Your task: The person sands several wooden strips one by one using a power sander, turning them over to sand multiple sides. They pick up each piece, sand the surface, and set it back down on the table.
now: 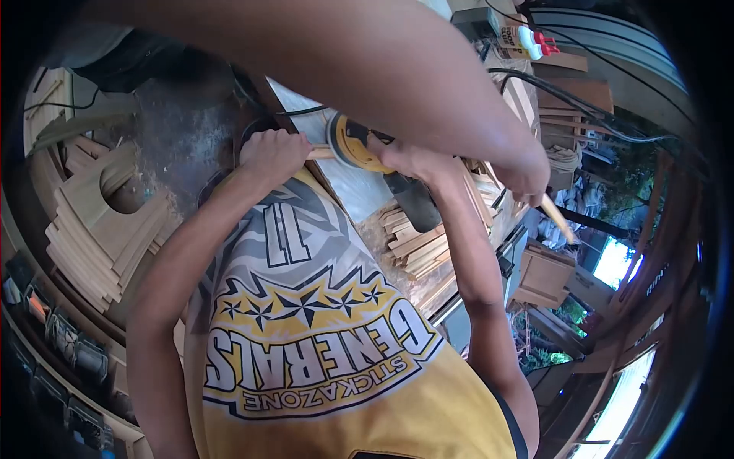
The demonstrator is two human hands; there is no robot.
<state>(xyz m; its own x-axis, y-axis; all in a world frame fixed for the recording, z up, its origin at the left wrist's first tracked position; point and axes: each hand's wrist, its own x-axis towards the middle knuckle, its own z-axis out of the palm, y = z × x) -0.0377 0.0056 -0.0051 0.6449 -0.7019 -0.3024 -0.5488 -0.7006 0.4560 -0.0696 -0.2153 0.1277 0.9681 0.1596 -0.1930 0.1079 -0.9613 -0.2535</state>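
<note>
My left hand (275, 153) is closed around the end of a narrow wooden strip (320, 153), with the knuckles up. The strip's far end reaches the pad of a yellow and black orbital sander (354, 145). My right hand (417, 162) grips that sander by its body, and its dark dust canister (415, 203) hangs toward me. The sander stands on edge above a pale board (359, 191). Another person's arm crosses over the top, partly hiding my right hand's surroundings; that person's hand (524, 180) holds a wooden stick (558, 219).
Stacked wooden strips (417, 241) lie on the bench beside the canister. Glue bottles (527, 42) stand at the top right, near a black cable (573, 99). Cut wooden pieces (107, 222) are piled at the left. A wooden panel (541, 275) leans at the right.
</note>
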